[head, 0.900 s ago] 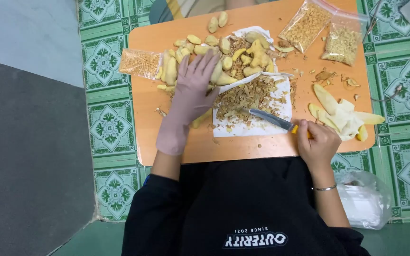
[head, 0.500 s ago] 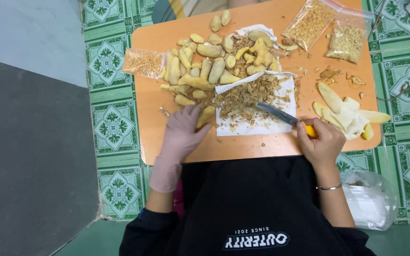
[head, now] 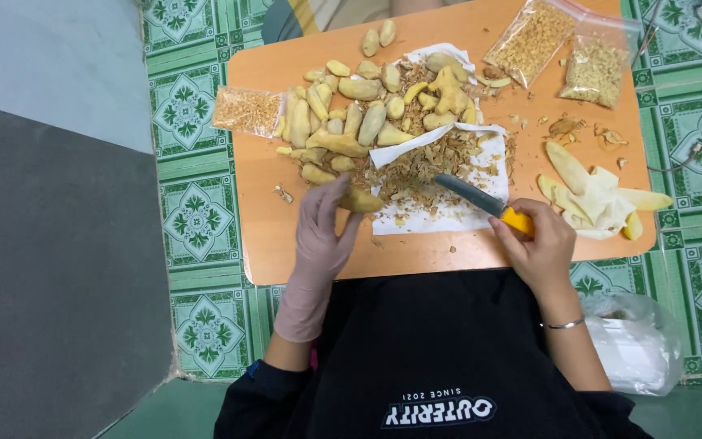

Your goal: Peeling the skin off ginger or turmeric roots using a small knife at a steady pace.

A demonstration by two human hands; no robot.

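While left hand [head: 322,236] fingers pinch ginger piece [head: 361,200], right hand [head: 539,248] fingers wrap knife [head: 481,199]

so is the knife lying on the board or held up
Held. The right hand grips the knife by its yellow handle, blade angled over the paper of peelings; whether the tip touches, cannot tell.

The left hand [head: 322,236] is being covered by a thin, matt rubber glove. A knife [head: 481,202] with a dull metal blade and a glossy yellow plastic handle is being gripped above white paper [head: 481,162] on the smooth wooden bench [head: 270,236].
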